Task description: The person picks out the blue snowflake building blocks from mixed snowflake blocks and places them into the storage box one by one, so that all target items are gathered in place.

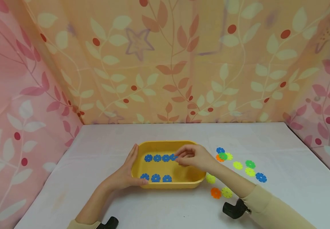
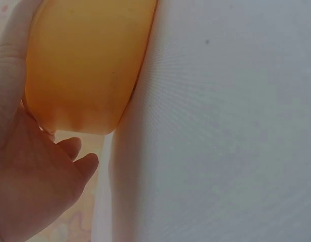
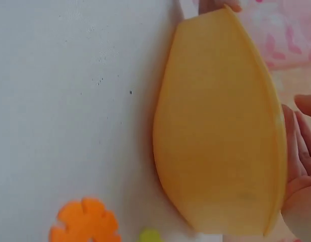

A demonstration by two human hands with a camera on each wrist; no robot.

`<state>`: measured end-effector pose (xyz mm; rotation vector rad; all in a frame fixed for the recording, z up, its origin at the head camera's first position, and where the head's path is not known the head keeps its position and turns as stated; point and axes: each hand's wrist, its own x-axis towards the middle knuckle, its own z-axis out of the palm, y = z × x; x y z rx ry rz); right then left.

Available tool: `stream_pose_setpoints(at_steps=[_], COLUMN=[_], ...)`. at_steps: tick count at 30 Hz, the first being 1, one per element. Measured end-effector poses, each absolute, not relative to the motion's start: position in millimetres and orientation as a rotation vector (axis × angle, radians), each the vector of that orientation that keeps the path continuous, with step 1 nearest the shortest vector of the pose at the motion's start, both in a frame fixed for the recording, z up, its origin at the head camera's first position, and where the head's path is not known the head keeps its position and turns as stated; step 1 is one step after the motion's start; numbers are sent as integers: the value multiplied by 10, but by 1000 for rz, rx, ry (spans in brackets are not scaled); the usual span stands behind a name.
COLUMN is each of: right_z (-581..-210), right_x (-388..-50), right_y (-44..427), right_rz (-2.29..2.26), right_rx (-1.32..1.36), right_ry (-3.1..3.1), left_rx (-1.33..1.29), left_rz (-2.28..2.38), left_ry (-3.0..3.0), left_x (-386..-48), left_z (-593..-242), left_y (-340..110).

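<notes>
A yellow plastic basin (image 1: 182, 185) stands on the table. My left hand (image 1: 123, 173) holds its left end, thumb on the front rim and fingers along the outer side; the left wrist view shows this hand (image 2: 39, 171) against the basin wall. Inside, blue notched flower discs (image 1: 157, 158) form a back row, and three more blue discs (image 1: 155, 178) lie along the front. My right hand (image 1: 192, 156) reaches over the right part of the basin, its fingertips pinching a blue disc (image 1: 173, 157) at the back row's right end. The fingers partly cover that disc.
Right of the basin, loose discs lie scattered on the white table: orange (image 1: 216, 193), yellow (image 1: 227, 192), green (image 1: 250, 164) and blue (image 1: 261, 177). Some overlap near the back. Flowered cloth (image 1: 165, 63) hangs behind and at both sides. A black wrist device (image 1: 235, 209) sits at the right sleeve.
</notes>
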<state>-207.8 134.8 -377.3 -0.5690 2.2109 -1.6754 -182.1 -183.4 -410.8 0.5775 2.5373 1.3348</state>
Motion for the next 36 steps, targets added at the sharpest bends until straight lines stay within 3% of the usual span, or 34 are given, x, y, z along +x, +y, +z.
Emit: stream_pose_setpoints(at_steps=[8, 18, 36], right_z=[-3745, -3933, -4118], right_x=[-2094, -2154, -2231], right_y=[1847, 2459, 2765], right_rz=[-1949, -1881, -1457], right_rx=[-235, 81, -44], right_ry=[2219, 2310, 2603], left_rx=[571, 554, 569], left_rz=[1336, 1328, 1348], left_ry=[2540, 2548, 2538], left_x=[-1819, -1828, -1819], left_z=[-4112, -4124, -4123], left_y=[-1831, -1825, -1829])
